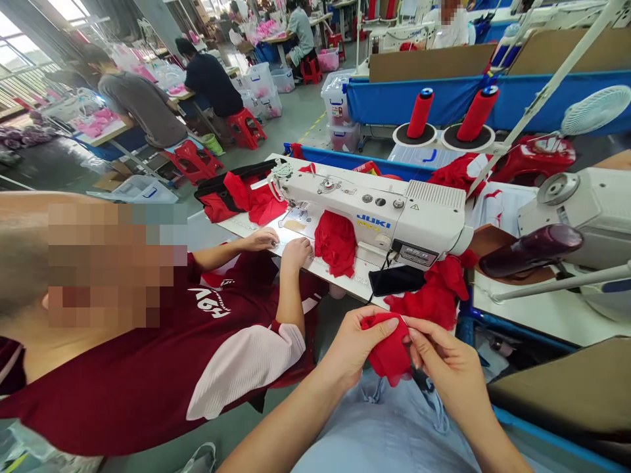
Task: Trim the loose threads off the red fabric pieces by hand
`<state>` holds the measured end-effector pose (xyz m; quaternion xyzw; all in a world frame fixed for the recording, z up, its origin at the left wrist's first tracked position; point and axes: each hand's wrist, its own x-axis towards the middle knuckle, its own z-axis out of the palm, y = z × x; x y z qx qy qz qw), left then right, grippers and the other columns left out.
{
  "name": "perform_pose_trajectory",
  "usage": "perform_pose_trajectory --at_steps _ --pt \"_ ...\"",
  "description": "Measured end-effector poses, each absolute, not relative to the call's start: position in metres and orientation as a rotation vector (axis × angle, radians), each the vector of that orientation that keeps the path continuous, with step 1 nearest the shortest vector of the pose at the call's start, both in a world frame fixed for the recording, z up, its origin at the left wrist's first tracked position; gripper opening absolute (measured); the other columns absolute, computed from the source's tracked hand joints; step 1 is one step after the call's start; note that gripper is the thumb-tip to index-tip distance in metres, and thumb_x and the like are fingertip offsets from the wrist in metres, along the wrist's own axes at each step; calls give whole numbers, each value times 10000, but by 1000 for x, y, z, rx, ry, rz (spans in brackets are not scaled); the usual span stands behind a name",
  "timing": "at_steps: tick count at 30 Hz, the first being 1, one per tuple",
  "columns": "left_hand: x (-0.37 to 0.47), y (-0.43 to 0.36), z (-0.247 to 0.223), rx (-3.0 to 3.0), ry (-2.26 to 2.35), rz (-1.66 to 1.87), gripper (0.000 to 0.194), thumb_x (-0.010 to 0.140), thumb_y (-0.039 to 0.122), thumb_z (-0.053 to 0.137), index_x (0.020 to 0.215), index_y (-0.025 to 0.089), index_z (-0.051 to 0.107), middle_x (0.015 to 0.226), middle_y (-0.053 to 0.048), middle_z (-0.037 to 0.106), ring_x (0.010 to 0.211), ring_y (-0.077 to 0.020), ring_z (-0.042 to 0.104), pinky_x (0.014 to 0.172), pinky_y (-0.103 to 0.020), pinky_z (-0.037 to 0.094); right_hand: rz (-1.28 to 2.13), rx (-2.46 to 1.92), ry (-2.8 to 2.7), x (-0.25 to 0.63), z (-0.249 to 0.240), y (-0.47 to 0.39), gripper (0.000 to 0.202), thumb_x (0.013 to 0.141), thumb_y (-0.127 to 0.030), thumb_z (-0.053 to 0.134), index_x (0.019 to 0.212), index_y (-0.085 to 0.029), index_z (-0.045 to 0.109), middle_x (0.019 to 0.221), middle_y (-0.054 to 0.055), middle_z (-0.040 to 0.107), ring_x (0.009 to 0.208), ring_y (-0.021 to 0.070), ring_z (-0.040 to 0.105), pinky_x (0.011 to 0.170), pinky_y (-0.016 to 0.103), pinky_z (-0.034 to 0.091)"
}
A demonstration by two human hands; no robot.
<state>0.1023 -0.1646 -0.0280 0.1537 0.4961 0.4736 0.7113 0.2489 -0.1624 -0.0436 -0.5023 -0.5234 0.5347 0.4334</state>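
Observation:
A bunched piece of red fabric [392, 355] is held above my lap, in front of the blue-grey clothing I wear. My left hand [357, 341] is closed on it, thumb pressed over the top of the cloth. At the fabric's right edge my right hand [444, 355] pinches, thumb against index finger; a tiny pale bit shows near those fingertips, too small to name. Just beyond my hands, a heap of red cloth [431, 299] lies on the sewing table, beside a black phone-like slab [397, 281].
A JUKI sewing machine [369, 210] stands ahead, with red fabric [335, 243] under its arm. At left sits a co-worker in a maroon shirt [148, 374], both hands on the table. Red thread cones [421, 113] stand behind. A second machine [582, 210] is at right.

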Motion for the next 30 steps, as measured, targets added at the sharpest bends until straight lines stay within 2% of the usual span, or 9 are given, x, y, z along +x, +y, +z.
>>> perform_pose_trajectory --at_steps 3,7,11,13,17,20,24,27,30 --pt "103 -165 -29 351 1077 1043 418 577 416 868 800 103 705 710 -51 706 618 -114 616 610 -210 464 1380 -1276 -1268 252 -48 -162 227 816 -353 650 934 -180 740 489 -26 565 416 117 512 374 203 407" --pt "104 -165 -30 362 1112 1054 400 596 399 861 821 105 710 753 -60 717 648 -118 626 650 -219 479 1239 -1355 -1294 256 -52 -161 240 834 -376 637 970 -199 725 648 14 668 476 118 536 456 224 467" --pt "106 -165 -29 394 1139 1059 378 601 386 857 810 108 708 731 -49 708 616 -108 611 604 -205 471 1096 -1307 -1350 255 -51 -158 205 843 -349 643 992 -231 719 970 71 702 802 183 655 689 275 542" --pt "107 -164 -28 435 1150 1064 370 608 388 850 803 109 704 721 -48 701 607 -107 603 593 -205 468 1062 -1267 -1379 255 -49 -156 167 851 -333 639 962 -240 724 1001 68 675 879 190 645 717 269 534" --pt "108 -162 -25 526 1193 1081 342 628 385 830 787 115 696 738 -49 687 622 -111 594 601 -215 469 1072 -1277 -1334 253 -47 -153 144 846 -346 652 915 -241 722 932 50 659 839 175 628 684 248 515" --pt "109 -163 -25 557 1176 1055 338 648 397 807 804 127 677 714 -37 662 600 -131 595 582 -244 471 1276 -1284 -1235 252 -47 -150 257 798 -427 699 954 -224 718 945 66 690 832 194 638 691 277 522" --pt "107 -162 -28 678 1213 1072 307 638 336 811 805 132 654 719 -10 624 615 -112 552 591 -229 442 1526 -1286 -1043 249 -44 -148 321 711 -495 767 809 -196 701 711 15 651 540 116 531 471 216 435" --pt "103 -160 -30 731 1248 1077 334 604 315 832 779 145 604 678 26 573 598 -87 483 572 -204 391 1434 -1277 -945 247 -41 -146 312 674 -469 807 738 -188 687 790 15 656 467 53 409 400 182 331" --pt "100 -157 -32 733 1205 1073 357 663 414 789 769 154 569 658 35 540 584 -84 438 562 -204 350 1450 -1241 -877 246 -39 -145 317 666 -459 819 718 -179 681 881 38 675 432 22 359 381 177 294"
